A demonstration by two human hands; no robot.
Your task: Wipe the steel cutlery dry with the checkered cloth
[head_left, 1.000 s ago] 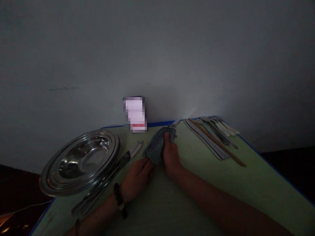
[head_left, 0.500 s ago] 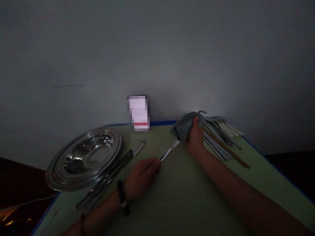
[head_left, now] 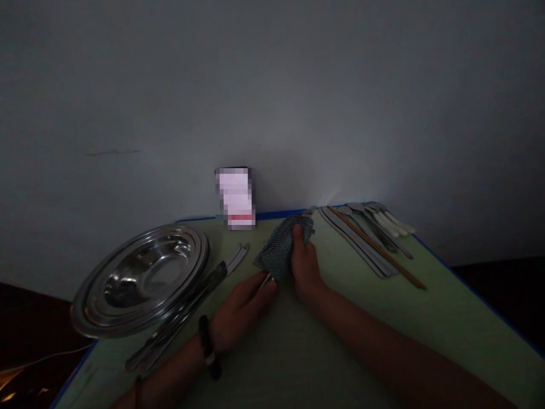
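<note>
Right hand [head_left: 305, 266] was clamped on a grey cloth [head_left: 281, 248] wrapped round a metal utensil [head_left: 265, 280], left hand [head_left: 238, 313] pinching its handle, mid-desk [head_left: 323, 341] beside the steel plate [head_left: 140, 278].

Steel plates [head_left: 140, 278] are sitting at my table's [head_left: 332, 352] left edge, a phone [head_left: 235, 197] standing at the far edge, cutlery [head_left: 370, 236] lying far right, the cloth [head_left: 279, 250] between.

Your table [head_left: 340, 341] is pale green with a blue edge. Left: steel dish [head_left: 145, 272], cutlery [head_left: 187, 309] lined up just beside it. Far right: cutlery row [head_left: 361, 244] plus a wooden stick [head_left: 378, 248]. Grey cloth [head_left: 279, 250] centre, pixelated box [head_left: 235, 197] at the back edge.
</note>
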